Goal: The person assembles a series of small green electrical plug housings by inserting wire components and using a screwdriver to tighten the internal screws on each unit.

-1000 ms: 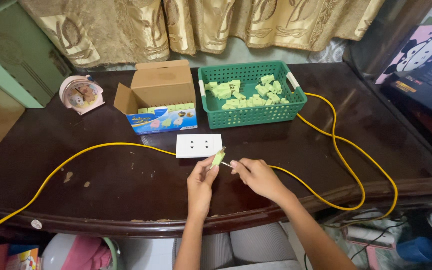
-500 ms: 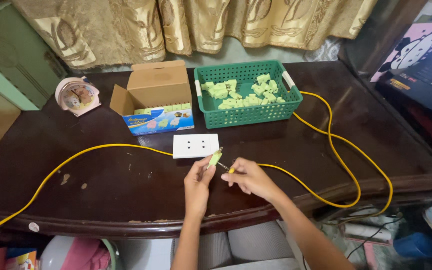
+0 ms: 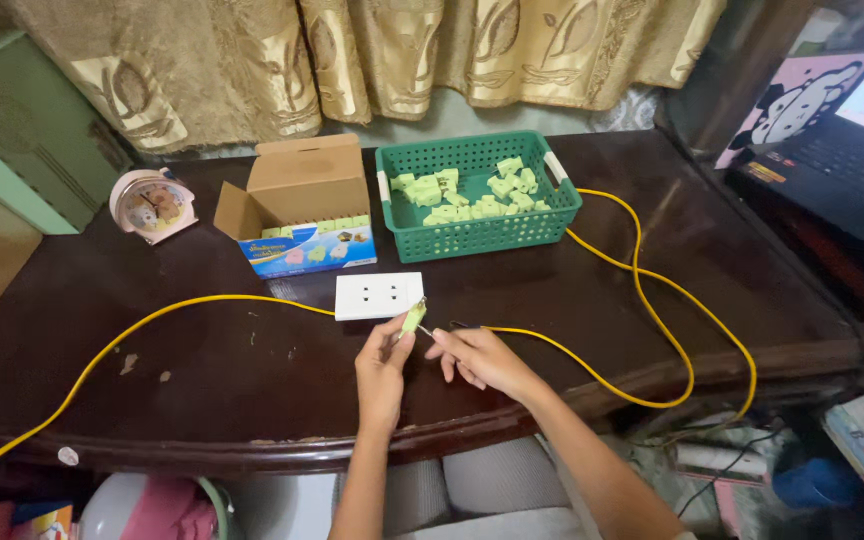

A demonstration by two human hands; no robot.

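My left hand (image 3: 382, 365) pinches a small light-green plug (image 3: 413, 318) just right of the white socket block (image 3: 378, 296), which lies on the dark wooden table (image 3: 202, 370). My right hand (image 3: 477, 358) holds a thin screwdriver-like tool whose tip touches the plug's lower end. A yellow cable (image 3: 642, 290) runs from the socket block to the left and loops around to the right past my right hand.
A green plastic basket (image 3: 477, 235) with several light-green plugs stands behind the socket. An open cardboard box (image 3: 302, 205) sits to its left, a small pink alarm clock (image 3: 150, 205) farther left. A laptop (image 3: 852, 150) is at the right; curtains hang behind.
Both hands stay at the plug beside the socket block; the right hand's tool now meets the plug. The view has shifted slightly.
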